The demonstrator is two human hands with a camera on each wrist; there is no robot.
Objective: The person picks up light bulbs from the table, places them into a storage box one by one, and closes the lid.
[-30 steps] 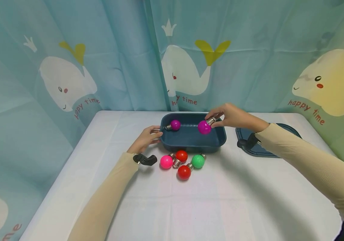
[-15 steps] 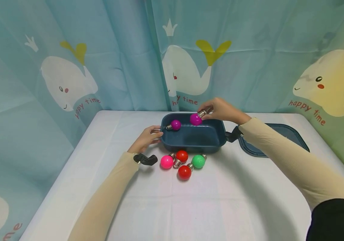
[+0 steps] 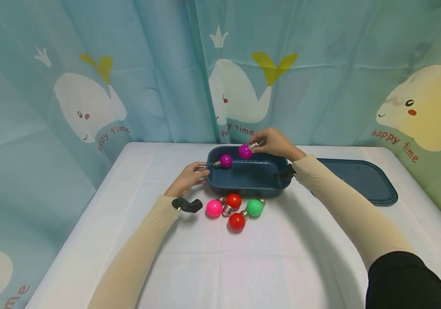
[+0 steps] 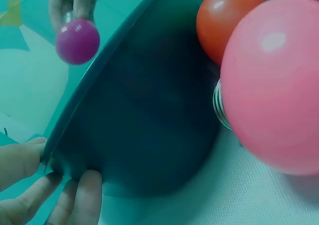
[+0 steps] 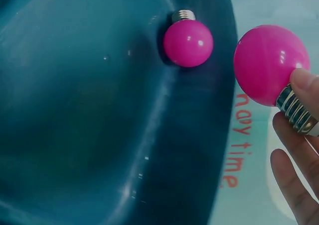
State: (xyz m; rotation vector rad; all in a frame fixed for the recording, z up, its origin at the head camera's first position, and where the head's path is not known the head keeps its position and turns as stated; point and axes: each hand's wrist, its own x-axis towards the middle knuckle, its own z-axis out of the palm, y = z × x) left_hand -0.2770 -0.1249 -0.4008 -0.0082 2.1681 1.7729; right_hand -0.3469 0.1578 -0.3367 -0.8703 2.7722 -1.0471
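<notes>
At the back of the table stands a dark blue plastic box [image 3: 251, 189]. My left hand [image 3: 185, 179] holds its left end, with fingers [image 4: 88, 197] against the outer wall and others at the rim. A purple light bulb [image 3: 226, 161] lies inside the box at its left end, screw base to the left. My right hand [image 3: 276, 143] pinches another purple light bulb [image 3: 245, 151] by its metal base, glass pointing left, above the box's far rim. In front of the box lie a pink bulb [image 3: 214, 208], a green bulb [image 3: 254, 208] and two red bulbs, the nearer red bulb [image 3: 237, 222] included.
To the right lies a flat dark blue lid [image 3: 373, 182], partly covered by my right forearm. A whale-printed curtain [image 3: 158, 86] hangs behind the white table [image 3: 189, 266]. The loose bulbs sit close to the box's front wall.
My right hand has moved left and towards the back over the box with its purple bulb, uncovering more of the lid. My left hand and the other bulbs stay in place.
</notes>
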